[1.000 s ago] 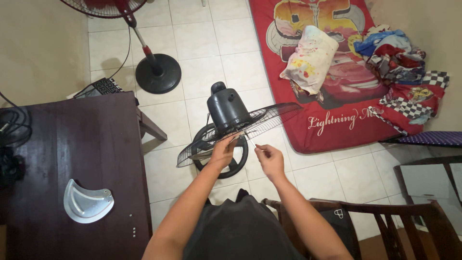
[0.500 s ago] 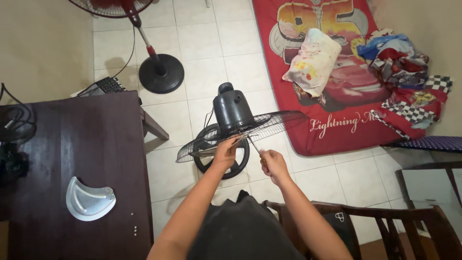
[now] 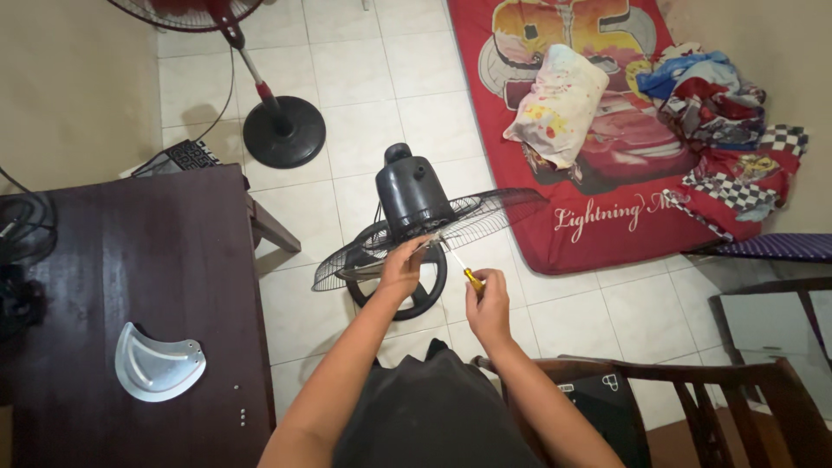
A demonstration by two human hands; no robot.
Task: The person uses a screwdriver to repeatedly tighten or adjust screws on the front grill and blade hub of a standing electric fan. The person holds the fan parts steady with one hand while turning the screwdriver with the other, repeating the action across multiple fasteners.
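Note:
A black fan (image 3: 414, 198) with a dark motor housing and a wire rear guard (image 3: 468, 217) stands on the tiled floor below me. My left hand (image 3: 404, 267) grips the guard close to the motor. My right hand (image 3: 488, 305) holds a yellow-handled screwdriver (image 3: 468, 276), its shaft angled up and left toward the guard near my left fingers. The fan's round black base (image 3: 414, 290) is partly hidden under my hands.
A dark wooden table (image 3: 130, 286) at left carries a grey fan blade (image 3: 156, 364) and small screws (image 3: 240, 416). A red standing fan (image 3: 277, 130) is behind. A red mattress (image 3: 607, 130) with a pillow and clothes lies at right; a wooden chair (image 3: 693, 390) is near.
The view has shifted slightly. My hands stay at the guard; the right hand has brought the screwdriver tip nearer to the left fingers.

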